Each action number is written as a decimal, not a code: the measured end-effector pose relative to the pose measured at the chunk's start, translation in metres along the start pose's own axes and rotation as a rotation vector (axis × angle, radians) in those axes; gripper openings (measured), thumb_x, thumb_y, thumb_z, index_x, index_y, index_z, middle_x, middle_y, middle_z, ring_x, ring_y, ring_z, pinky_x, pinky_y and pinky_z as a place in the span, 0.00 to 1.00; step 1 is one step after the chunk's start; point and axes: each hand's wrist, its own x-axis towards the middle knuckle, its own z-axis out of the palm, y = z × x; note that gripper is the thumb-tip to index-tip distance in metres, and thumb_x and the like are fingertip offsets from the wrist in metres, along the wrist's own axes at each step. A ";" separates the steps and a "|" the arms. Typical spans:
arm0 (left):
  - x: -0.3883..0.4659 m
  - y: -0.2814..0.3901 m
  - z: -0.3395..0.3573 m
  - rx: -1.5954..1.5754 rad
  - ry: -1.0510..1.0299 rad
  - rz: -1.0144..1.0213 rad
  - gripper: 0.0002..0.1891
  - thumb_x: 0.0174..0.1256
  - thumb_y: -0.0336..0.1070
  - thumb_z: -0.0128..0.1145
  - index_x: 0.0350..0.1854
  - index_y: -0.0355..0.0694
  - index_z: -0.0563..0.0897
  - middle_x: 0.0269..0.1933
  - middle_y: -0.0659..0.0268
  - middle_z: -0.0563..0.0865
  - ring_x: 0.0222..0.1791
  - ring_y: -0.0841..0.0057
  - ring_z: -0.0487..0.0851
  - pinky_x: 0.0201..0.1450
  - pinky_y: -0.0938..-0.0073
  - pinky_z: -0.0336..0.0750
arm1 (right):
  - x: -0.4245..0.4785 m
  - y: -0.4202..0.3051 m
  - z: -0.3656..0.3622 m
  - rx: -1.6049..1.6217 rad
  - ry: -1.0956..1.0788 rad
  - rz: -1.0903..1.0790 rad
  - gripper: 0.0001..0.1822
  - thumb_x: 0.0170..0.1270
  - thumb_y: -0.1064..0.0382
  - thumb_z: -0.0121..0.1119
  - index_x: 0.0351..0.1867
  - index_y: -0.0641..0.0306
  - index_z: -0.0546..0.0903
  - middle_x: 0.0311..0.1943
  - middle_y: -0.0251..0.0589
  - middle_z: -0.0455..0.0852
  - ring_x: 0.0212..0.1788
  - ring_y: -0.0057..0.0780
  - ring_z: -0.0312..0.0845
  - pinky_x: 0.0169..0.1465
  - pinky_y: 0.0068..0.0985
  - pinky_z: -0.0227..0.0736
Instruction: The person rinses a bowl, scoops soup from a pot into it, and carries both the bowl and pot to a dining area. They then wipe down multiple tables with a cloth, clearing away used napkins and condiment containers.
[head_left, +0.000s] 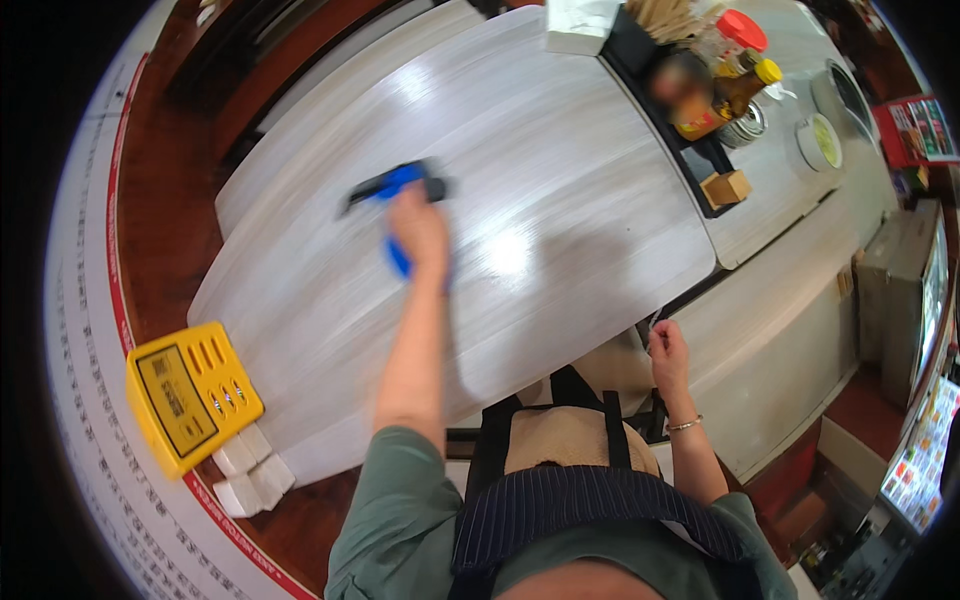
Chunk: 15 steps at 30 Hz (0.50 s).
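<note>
My left hand is closed around a blue cloth and a blurred black-and-blue object, its kind unclear, over the left part of the pale wood-grain table. My right hand is at the table's near right edge, its fingers pinched on a thin whitish thing, possibly a strap or string. Motion blurs the left hand, so whether it touches the tabletop cannot be told.
A black condiment tray with bottles, jars and chopsticks stands at the back right beside a napkin box. Further right is a bowl. A yellow plastic box and white packets are at left. A chair stands before me.
</note>
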 end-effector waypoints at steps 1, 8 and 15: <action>-0.024 0.022 0.018 0.018 0.036 0.188 0.06 0.55 0.27 0.48 0.33 0.37 0.78 0.29 0.57 0.79 0.33 0.59 0.76 0.36 0.59 0.67 | -0.002 -0.001 -0.004 -0.003 0.005 -0.021 0.02 0.61 0.69 0.53 0.33 0.63 0.72 0.23 0.32 0.70 0.25 0.19 0.65 0.31 0.19 0.65; -0.229 0.175 0.026 -0.406 -0.275 0.704 0.11 0.52 0.34 0.49 0.37 0.52 0.80 0.29 0.67 0.74 0.32 0.70 0.74 0.33 0.66 0.63 | -0.014 0.010 -0.035 -0.010 0.097 -0.051 0.02 0.63 0.68 0.51 0.32 0.62 0.71 0.22 0.28 0.68 0.24 0.16 0.61 0.29 0.17 0.62; -0.151 0.050 -0.031 -0.177 -0.215 0.395 0.10 0.56 0.32 0.49 0.39 0.52 0.80 0.25 0.63 0.73 0.28 0.64 0.75 0.26 0.62 0.67 | -0.021 -0.002 -0.038 -0.017 0.107 -0.033 0.03 0.64 0.68 0.50 0.32 0.62 0.70 0.22 0.27 0.67 0.24 0.14 0.60 0.28 0.15 0.60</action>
